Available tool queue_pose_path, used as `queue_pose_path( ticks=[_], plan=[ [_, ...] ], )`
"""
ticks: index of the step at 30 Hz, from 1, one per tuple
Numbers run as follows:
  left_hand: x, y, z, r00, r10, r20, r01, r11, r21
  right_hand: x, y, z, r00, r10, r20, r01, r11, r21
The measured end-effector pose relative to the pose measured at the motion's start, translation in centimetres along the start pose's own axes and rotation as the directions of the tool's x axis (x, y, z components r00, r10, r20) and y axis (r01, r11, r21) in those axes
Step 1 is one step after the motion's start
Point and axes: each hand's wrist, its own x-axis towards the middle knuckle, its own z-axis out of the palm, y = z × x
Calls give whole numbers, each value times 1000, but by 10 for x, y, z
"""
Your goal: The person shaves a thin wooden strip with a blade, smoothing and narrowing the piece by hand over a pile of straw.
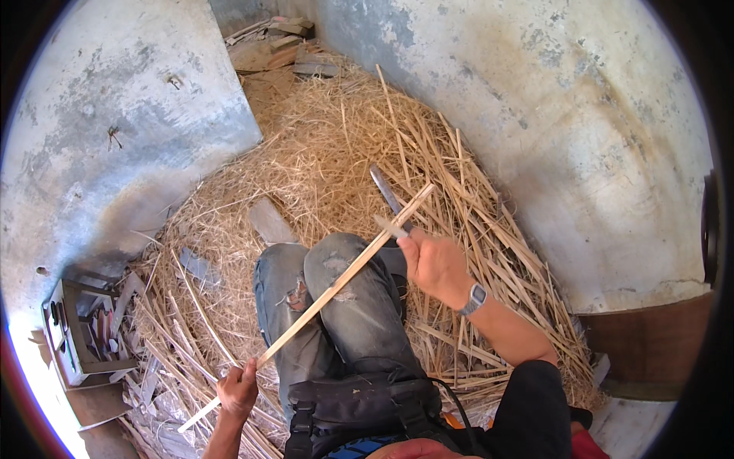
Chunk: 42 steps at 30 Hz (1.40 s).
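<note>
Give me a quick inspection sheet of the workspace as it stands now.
Surface: floor heaped with straw-like shavings.
Job's things: long thin stick across the knees; knife at its far end.
Clutter: flat offcuts; small open box of tools at left.
Grips: left hand shut on stick; right hand shut on knife.
Cables: thin black cord by the waist pouch.
Surroundings: weathered concrete walls; wood scraps in the far corner.

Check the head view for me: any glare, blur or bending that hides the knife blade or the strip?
Head view: fisheye bends the walls near the rim, with dark corners; harsh sunlight blows out the lower-left edge; the knife blade and the cane strip stay sharp in even light; the right hand and left hand show no blur.
</note>
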Motion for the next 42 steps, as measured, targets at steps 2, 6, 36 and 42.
queue_pose_path(
  ticks=[2,6,36,42],
  plan=[
    [3,1,1,1000,14,4,-14,1000,20,8,16,6,999,-41,-31,38,996,-77],
    [9,3,1,999,27,-19,-26,999,30,23,38,6,995,-34,-96,23,994,-111],
    [44,13,-26,975,-126,181,182,922,-341,76,39,-4,947,289,138,-269,485,832],
    [112,48,-30,955,-89,282,257,722,-643,70,18,-12,922,364,129,-208,184,961]
  ],
)
